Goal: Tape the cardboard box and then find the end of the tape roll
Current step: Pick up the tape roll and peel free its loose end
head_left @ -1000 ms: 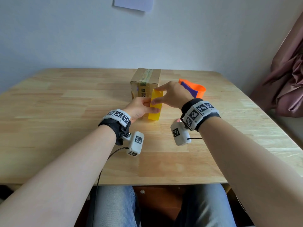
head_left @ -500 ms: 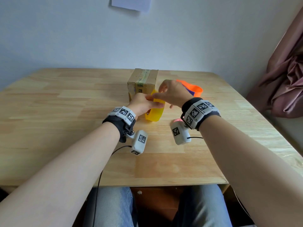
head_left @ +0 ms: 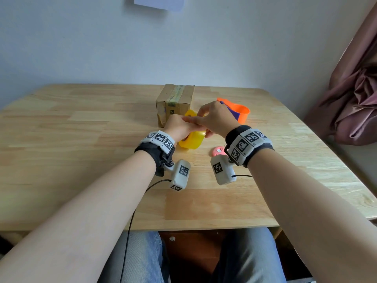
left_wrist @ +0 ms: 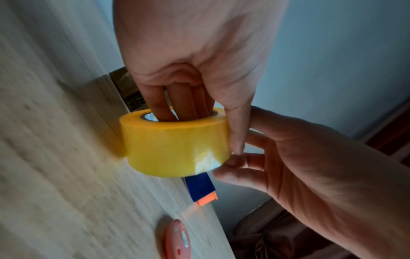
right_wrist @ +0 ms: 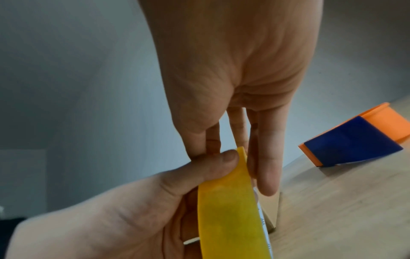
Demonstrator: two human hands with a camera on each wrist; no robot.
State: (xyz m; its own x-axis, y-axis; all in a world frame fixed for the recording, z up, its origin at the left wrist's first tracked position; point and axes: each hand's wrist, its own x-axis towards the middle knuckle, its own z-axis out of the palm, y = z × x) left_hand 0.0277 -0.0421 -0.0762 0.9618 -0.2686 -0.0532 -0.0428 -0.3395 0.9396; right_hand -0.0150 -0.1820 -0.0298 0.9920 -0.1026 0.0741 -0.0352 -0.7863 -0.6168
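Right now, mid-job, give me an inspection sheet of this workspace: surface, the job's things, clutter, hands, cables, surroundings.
Surface: wooden table, light boards.
Job's things: cardboard box stands at the far middle, a tape strip along its top; yellow tape roll is held just above the table.
Clutter: orange and blue tape dispenser right of the box; small pink round object near the right wrist.
Hands: left hand grips the roll, fingers through its core; right hand has fingertips on the roll's outer face.
Cables: black cable from the left wrist camera drops over the near edge.
Surroundings: pale wall, paper sheet, pink curtain at right.
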